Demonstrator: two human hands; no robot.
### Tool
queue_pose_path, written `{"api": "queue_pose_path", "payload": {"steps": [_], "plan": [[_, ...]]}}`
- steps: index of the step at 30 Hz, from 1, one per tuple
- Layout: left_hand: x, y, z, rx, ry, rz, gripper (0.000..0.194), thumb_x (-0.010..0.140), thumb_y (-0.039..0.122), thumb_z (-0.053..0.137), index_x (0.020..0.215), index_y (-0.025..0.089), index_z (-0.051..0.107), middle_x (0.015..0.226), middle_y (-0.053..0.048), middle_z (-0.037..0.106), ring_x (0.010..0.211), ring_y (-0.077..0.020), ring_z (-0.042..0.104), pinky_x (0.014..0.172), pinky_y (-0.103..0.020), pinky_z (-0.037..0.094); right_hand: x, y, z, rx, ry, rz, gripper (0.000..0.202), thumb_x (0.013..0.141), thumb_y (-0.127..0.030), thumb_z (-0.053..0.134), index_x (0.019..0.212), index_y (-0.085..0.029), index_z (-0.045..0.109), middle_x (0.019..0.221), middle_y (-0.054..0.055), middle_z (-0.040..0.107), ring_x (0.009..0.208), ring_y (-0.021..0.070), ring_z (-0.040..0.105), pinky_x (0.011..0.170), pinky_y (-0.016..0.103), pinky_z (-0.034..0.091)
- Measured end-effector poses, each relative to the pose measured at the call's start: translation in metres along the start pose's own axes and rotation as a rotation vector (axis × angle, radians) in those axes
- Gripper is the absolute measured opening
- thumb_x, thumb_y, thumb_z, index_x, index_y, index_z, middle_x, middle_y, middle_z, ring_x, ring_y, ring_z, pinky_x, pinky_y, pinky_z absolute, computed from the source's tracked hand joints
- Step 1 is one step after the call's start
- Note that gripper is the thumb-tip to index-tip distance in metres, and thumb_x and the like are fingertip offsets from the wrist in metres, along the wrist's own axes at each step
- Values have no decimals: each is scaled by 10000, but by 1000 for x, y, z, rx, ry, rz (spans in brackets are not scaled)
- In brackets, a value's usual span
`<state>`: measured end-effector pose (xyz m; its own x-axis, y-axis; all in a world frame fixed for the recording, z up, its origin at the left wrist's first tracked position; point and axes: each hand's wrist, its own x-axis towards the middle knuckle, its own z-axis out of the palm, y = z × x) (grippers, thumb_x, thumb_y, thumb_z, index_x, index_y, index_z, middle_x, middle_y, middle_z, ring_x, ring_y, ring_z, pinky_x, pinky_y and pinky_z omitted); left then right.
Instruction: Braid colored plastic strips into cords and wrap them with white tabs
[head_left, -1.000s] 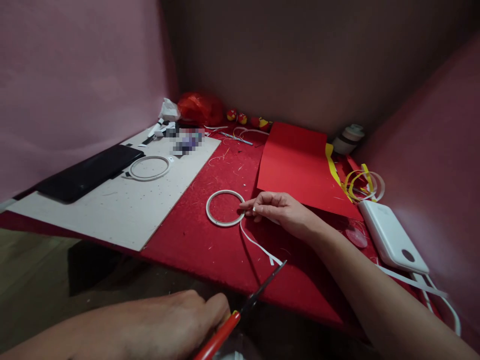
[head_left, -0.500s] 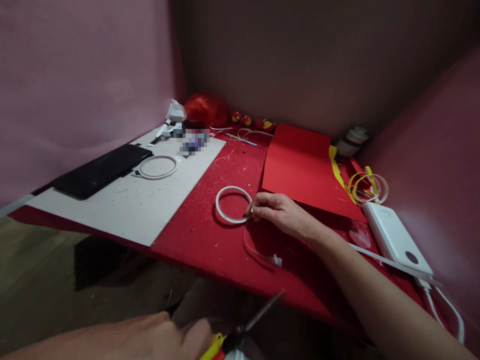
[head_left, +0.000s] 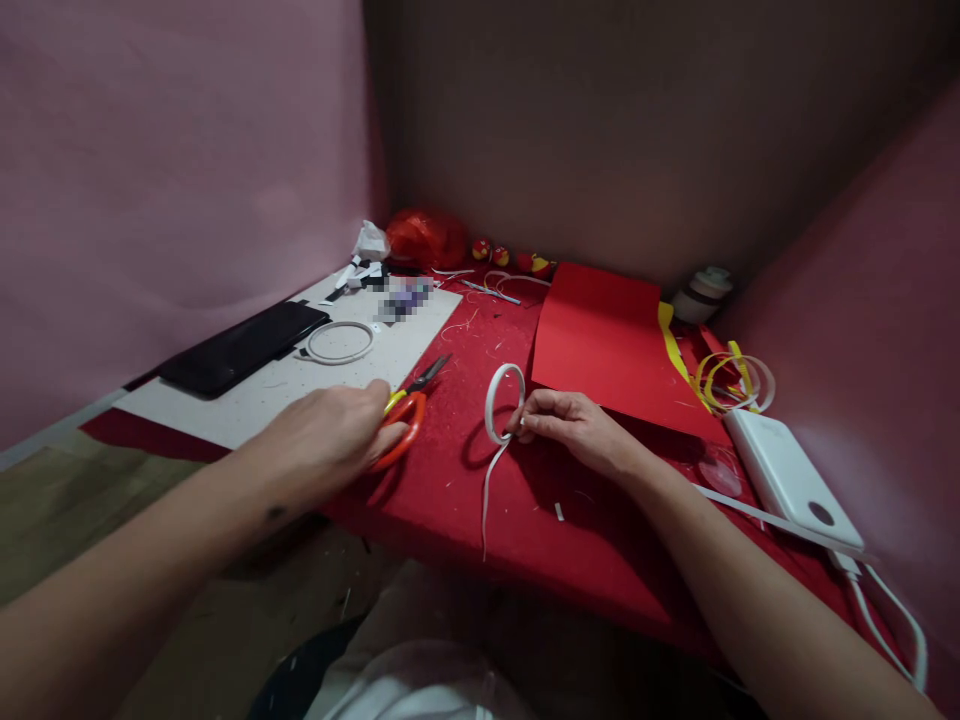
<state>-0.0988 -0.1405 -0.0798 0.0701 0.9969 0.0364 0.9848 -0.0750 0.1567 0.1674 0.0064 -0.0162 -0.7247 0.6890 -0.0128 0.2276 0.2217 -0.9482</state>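
A white paper ring (head_left: 502, 402) is held tilted up off the red tabletop (head_left: 442, 490) by the right hand (head_left: 574, 430), whose fingers (head_left: 534, 422) are closed in a pinch on the ring's lower right edge. From the ring a narrow white strip (head_left: 487, 495) trails down across the cloth toward the near edge of the tabletop. A small white scrap (head_left: 559, 512) lies on the cloth just beside the strip, below the right wrist. The left hand (head_left: 330, 440) is laid over the orange-handled scissors (head_left: 409, 415), with the fingers curled around the handles; the blades are seen closed, pointing away toward the back wall, and the scissors rest on the tabletop at the edge of a pale board (head_left: 300, 385). On that board a second white ring (head_left: 340, 342) lies flat next to a black phone (head_left: 244, 346). A sheet of red paper (head_left: 607, 345) lies behind the right hand, close to the held ring. Loops of yellow and white strip (head_left: 731, 380) are piled to the right of the sheet, and a white power bank (head_left: 791, 480) with its cable (head_left: 896, 625) lies near the right forearm. A red plastic bag (head_left: 427, 238) and small red and yellow pieces (head_left: 499, 255) are seen at the back by the wall.
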Motion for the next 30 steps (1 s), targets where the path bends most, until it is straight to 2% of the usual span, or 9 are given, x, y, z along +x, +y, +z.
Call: {"api": "queue_pose_path", "payload": {"steps": [2,3,5,7,10,13,22,26,30], "plan": [[58,14,-66,209,-47,-21,301,866,415,428,896,143,552,774,-110,628,651,-237,590,497,-275,280,1,3,-1,14,-6,-11,132,821,-261,542,812,-171,638,750,30,601,721,146,539,734,298,403],[73,24,-84,259,-48,-22,301,860,411,436,889,138,561,815,-121,624,645,-233,591,485,-269,277,1,4,-1,19,-6,-13,136,824,-262,539,819,-169,638,752,32,601,721,146,539,737,299,403],[82,42,-94,206,32,27,285,848,398,465,904,139,571,887,-127,616,723,-236,594,512,-266,321,1,5,-1,30,-9,-14,139,824,-260,538,819,-161,635,746,30,597,713,142,537,737,299,404],[78,56,-87,-88,49,78,281,833,404,497,935,155,577,840,-81,622,722,-195,584,556,-256,372,2,6,-1,41,-14,-22,139,821,-259,540,821,-153,631,740,27,592,705,139,533,734,300,405],[76,69,-75,-692,-143,6,308,820,461,500,881,169,577,617,13,568,501,-99,493,475,-209,361,2,6,0,56,-16,-42,136,815,-262,545,815,-152,624,732,22,588,701,139,532,730,301,406],[84,80,-73,-982,-251,-98,301,814,428,513,693,154,536,491,46,480,379,-49,358,367,-177,259,1,4,2,49,-1,-45,128,810,-259,546,800,-156,621,719,14,579,697,136,525,721,295,405],[76,92,-64,-946,-245,-17,221,783,316,572,639,149,581,458,54,524,362,-32,381,380,-148,285,-4,-1,2,86,11,-21,116,790,-255,553,761,-157,606,720,11,580,682,125,519,689,281,419],[71,92,-55,-889,-275,14,179,777,290,575,672,148,602,529,21,594,477,-74,509,494,-172,392,-5,2,1,126,11,-39,102,785,-241,557,729,-160,584,718,7,568,676,118,516,682,274,426],[69,91,-48,-735,-220,107,160,780,269,576,682,150,619,573,16,591,524,-86,510,519,-186,379,-5,2,1,166,10,-58,108,780,-237,561,700,-163,567,697,0,558,656,111,514,658,262,433]]}}
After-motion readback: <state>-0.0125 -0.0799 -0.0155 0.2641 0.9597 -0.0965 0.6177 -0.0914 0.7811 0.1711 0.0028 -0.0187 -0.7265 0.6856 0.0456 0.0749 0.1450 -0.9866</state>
